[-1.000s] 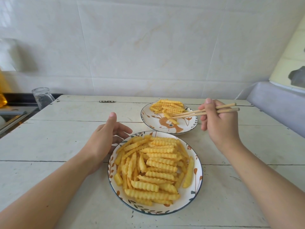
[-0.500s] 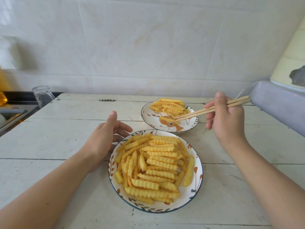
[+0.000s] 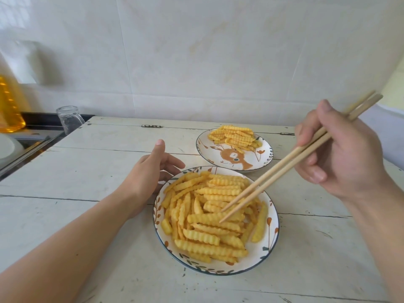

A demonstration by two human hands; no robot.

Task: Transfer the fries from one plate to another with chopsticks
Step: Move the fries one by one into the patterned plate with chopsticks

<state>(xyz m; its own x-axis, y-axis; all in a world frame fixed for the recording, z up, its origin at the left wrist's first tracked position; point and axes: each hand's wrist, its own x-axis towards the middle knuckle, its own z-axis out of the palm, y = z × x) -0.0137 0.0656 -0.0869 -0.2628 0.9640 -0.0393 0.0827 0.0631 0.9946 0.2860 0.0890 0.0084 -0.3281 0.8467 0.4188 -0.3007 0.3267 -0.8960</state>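
Observation:
A large plate (image 3: pixel 270 248) with a leaf pattern sits near me, heaped with crinkle-cut fries (image 3: pixel 209 217). Behind it to the right stands a smaller plate (image 3: pixel 265 159) with a deer drawing and a small pile of fries (image 3: pixel 235 136) at its far side. My right hand (image 3: pixel 341 154) grips wooden chopsticks (image 3: pixel 282 169), whose tips rest slightly apart on the fries in the near plate. No fry is held between them. My left hand (image 3: pixel 148 173) lies open against the near plate's left rim, holding nothing.
The plates stand on a white painted wooden table (image 3: pixel 87 171). An upturned glass (image 3: pixel 68 119) sits at the table's far left corner beside a stove top (image 3: pixel 26 138). A yellow bottle (image 3: pixel 9 106) is at the left edge. A tiled wall (image 3: pixel 196 62) rises behind.
My right hand has swung the chopsticks from the far plate back and down to the near plate's fries. The left hand has stayed by the rim.

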